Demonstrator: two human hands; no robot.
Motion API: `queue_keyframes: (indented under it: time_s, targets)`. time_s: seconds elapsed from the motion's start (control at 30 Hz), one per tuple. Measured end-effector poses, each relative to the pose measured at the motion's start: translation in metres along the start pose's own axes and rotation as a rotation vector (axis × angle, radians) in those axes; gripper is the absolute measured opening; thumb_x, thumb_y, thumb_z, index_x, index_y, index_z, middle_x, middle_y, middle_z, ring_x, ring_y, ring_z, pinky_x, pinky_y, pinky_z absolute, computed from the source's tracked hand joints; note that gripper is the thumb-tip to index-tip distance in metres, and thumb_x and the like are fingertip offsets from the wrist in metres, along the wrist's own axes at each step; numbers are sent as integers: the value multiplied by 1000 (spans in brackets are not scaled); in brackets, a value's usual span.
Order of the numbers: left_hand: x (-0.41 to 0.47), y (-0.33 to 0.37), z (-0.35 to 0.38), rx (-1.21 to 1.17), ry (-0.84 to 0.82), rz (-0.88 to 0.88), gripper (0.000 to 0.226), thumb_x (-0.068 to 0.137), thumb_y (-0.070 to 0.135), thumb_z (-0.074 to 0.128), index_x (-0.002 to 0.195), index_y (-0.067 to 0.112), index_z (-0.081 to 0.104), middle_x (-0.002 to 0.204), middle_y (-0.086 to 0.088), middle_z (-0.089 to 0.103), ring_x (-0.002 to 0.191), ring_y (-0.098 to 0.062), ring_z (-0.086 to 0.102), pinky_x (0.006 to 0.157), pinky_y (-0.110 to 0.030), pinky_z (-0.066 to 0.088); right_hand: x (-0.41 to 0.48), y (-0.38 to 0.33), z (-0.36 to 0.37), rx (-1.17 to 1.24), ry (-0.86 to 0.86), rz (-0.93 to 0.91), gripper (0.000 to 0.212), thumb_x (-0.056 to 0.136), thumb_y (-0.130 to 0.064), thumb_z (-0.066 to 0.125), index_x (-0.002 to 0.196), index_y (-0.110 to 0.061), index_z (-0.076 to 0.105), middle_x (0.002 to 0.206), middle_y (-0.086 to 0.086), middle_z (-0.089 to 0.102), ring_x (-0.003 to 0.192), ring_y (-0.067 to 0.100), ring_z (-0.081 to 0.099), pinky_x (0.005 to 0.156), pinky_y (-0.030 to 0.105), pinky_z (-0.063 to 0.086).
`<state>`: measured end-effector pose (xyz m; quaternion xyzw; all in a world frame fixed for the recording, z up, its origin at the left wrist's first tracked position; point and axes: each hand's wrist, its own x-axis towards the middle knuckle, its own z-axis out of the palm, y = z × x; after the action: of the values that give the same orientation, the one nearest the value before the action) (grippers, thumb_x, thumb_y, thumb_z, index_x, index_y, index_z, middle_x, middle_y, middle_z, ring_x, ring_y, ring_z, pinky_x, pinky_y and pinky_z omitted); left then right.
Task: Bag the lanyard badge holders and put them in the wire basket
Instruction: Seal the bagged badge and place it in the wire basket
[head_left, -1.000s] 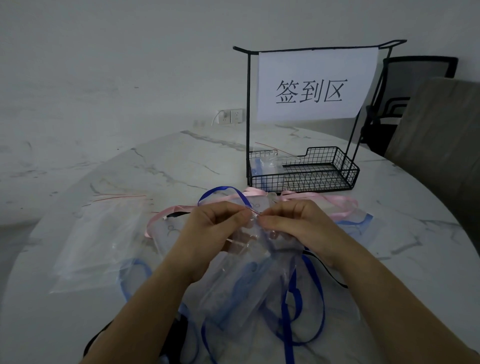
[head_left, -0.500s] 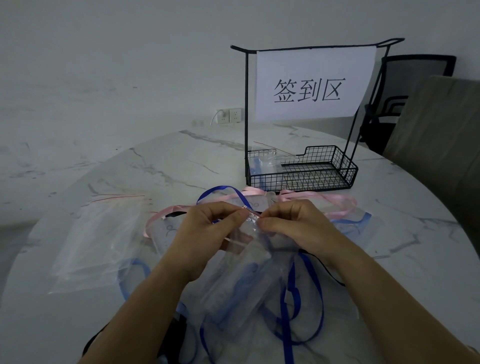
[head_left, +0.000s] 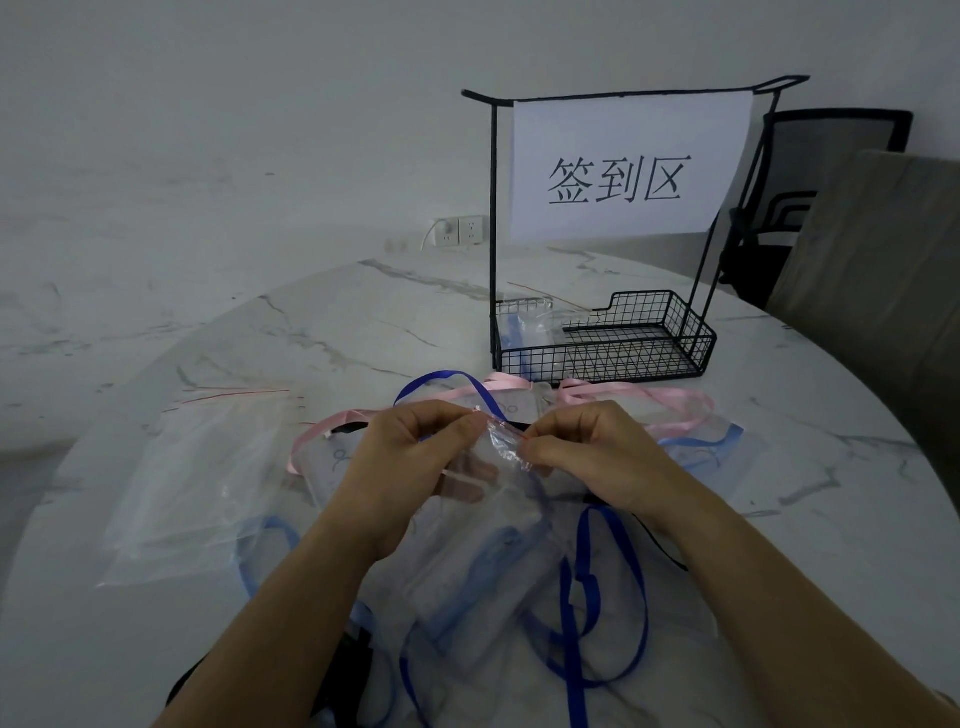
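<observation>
Lanyard badge holder (head_left: 483, 577) with its light blue strap is inside the clear zip bag (head_left: 501, 447) I'm holding. It's on my side of the wire basket (head_left: 691, 338) and well short of it, so not delivered yet.

Closest to me, a loose dark blue lanyard (head_left: 576, 597) loops under my right forearm, beside the bag. My left hand (head_left: 410, 462) and right hand (head_left: 592, 447) both have thumb and fingertips pressed together, pinching the bag's mouth. Looks like I'm working the seal shut.

Left of the basket and nearer me sits a pile of spare bags (head_left: 208, 467). Right in front of the basket a pink lanyard (head_left: 623, 397) trails over more holders. One filled bag (head_left: 535, 325) already lies in the basket's left end, and a paper sign (head_left: 623, 166) hangs off the frame above it.

What worries me:
- If a bit of strap is caught in the zip, the seal won't close and the holder could slide out on the way over.
- That dark blue loop could snag my wrist when I lift and drag the whole pile along.
- The tall frame looks tippy if I bump it while dropping the bag in.
</observation>
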<state>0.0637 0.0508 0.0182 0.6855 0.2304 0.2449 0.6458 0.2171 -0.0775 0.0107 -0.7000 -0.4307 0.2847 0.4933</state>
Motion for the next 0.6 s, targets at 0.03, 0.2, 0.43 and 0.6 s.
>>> queue_keyframes:
  time_s: [0.03, 0.2, 0.43, 0.6]
  targets:
    - [0, 0, 0, 7, 0, 5, 23, 82, 30, 67, 91, 10, 75, 80, -11, 75, 71, -26, 73, 57, -30, 58, 0, 0, 0, 9, -5, -1, 11, 84, -25, 73, 78, -32, 79, 77, -7, 76, 74, 1, 69, 72, 15, 47]
    - [1, -1, 2, 164, -11, 32, 17, 84, 29, 69, 89, 14, 76, 77, 1, 74, 73, -16, 71, 58, -26, 56, 1, 0, 0, 21, -4, -14, 9, 84, -23, 74, 79, -27, 79, 78, -2, 76, 75, 8, 71, 75, 20, 50]
    - [0, -1, -3, 36, 16, -26, 15, 90, 18, 65, 90, 7, 75, 80, -9, 74, 68, -17, 69, 53, -24, 52, 0, -1, -1, 46, 30, -14, 16, 83, -16, 73, 72, -27, 79, 71, -5, 75, 65, 0, 66, 63, 9, 48]
    - [1, 1, -4, -51, 61, -63, 14, 89, 17, 67, 84, 9, 76, 77, -10, 73, 66, -16, 67, 49, -24, 50, -1, 0, -2, 48, 36, -6, 15, 85, -15, 71, 73, -21, 79, 69, -4, 73, 63, 0, 65, 62, 7, 46]
